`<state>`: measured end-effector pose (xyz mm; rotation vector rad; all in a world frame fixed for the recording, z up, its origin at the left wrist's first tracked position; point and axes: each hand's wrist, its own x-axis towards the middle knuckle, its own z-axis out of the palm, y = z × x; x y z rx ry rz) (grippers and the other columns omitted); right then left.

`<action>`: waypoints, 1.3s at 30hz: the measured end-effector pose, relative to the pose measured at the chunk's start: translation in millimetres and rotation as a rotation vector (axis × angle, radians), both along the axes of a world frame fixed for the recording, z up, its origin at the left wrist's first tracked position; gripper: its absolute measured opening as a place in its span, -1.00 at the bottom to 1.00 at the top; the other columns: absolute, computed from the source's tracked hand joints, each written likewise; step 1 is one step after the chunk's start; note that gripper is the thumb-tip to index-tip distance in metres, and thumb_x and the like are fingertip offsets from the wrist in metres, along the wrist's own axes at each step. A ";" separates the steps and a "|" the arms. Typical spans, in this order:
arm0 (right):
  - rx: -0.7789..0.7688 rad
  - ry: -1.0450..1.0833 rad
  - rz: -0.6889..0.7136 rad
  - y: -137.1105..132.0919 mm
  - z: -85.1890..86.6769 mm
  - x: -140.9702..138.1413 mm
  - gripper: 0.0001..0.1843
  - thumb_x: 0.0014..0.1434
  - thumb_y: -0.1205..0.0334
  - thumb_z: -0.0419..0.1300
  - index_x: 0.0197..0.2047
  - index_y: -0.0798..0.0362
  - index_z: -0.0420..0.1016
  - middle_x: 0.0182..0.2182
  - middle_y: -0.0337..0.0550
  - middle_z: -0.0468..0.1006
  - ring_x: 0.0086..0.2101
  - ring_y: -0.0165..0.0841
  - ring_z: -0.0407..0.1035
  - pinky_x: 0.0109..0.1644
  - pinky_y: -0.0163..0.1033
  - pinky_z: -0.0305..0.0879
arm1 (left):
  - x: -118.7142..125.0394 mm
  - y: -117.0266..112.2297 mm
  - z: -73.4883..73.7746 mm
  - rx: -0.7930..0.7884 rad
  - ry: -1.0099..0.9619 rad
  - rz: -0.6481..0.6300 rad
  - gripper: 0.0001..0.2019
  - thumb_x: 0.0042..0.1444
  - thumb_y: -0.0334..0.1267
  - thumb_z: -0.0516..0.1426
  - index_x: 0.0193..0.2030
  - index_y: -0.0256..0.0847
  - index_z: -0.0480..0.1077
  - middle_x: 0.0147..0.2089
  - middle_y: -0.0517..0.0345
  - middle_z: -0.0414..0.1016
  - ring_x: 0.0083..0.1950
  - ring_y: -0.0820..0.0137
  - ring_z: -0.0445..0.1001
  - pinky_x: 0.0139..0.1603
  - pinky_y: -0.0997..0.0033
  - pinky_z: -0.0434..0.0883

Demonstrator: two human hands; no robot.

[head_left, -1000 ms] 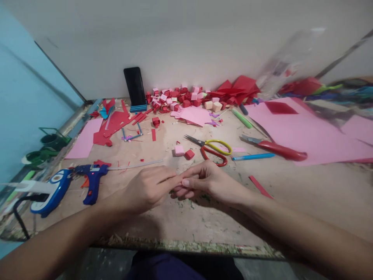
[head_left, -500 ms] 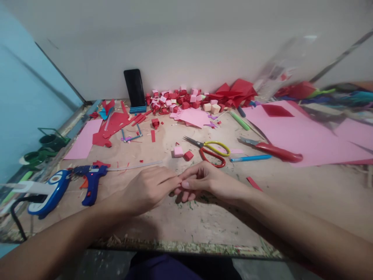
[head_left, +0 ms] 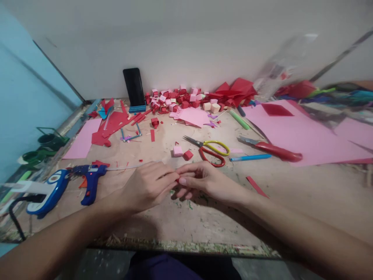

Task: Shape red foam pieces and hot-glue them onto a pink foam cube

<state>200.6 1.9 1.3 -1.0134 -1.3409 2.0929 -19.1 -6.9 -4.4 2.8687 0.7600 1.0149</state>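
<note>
Low over the front middle of the table, my left hand and my right hand meet fingertip to fingertip. Between them shows a sliver of a small red paper piece, pinched by both; most of it is hidden by the fingers. Just beyond the hands lie a pink paper cube and a red paper cube. Scissors with one yellow and one red handle lie partly open behind my right hand. To the right of that hand is a red paper strip.
A blue glue gun lies left, near a blue-and-white holder. At right are a blue pen and a red-handled knife by pink paper. Behind, a phone stands beside piled paper cubes.
My right hand has shifted slightly left, and more of the red strip beside it shows. A bit of red paper now shows between the fingertips. The tools have not moved.
</note>
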 end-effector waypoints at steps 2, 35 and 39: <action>0.030 -0.002 0.004 -1.7 0.1 -1.3 -0.50 0.23 0.10 0.40 0.16 0.19 0.55 -0.29 -0.01 0.72 -0.35 -0.31 0.64 -0.28 -0.29 0.52 | 0.2 0.2 -0.6 0.001 0.001 0.001 -0.92 0.33 -0.41 0.18 -0.14 -0.31 0.53 -0.17 0.01 0.64 -0.22 0.27 0.57 -0.22 0.27 0.48; 0.225 -0.080 -0.096 -8.9 7.0 -3.4 -0.64 0.11 0.00 0.45 -0.36 0.18 0.63 -0.67 -0.27 0.44 -0.66 -0.52 0.24 -0.58 -0.40 0.16 | 3.6 -2.6 2.2 -0.147 -0.195 -0.091 -0.93 0.29 -0.48 0.21 -0.12 -0.40 0.52 -0.20 -0.06 0.63 -0.21 0.34 0.56 -0.18 0.38 0.52; 0.215 -0.063 -0.098 -9.4 7.4 -3.3 -0.69 0.09 0.07 0.47 -0.38 0.19 0.64 -0.65 -0.26 0.48 -0.65 -0.54 0.26 -0.59 -0.43 0.16 | 6.0 -1.9 1.6 -0.281 -0.283 -0.121 -0.92 0.29 -0.47 0.21 -0.10 -0.39 0.53 -0.22 -0.02 0.62 -0.22 0.40 0.57 -0.18 0.46 0.52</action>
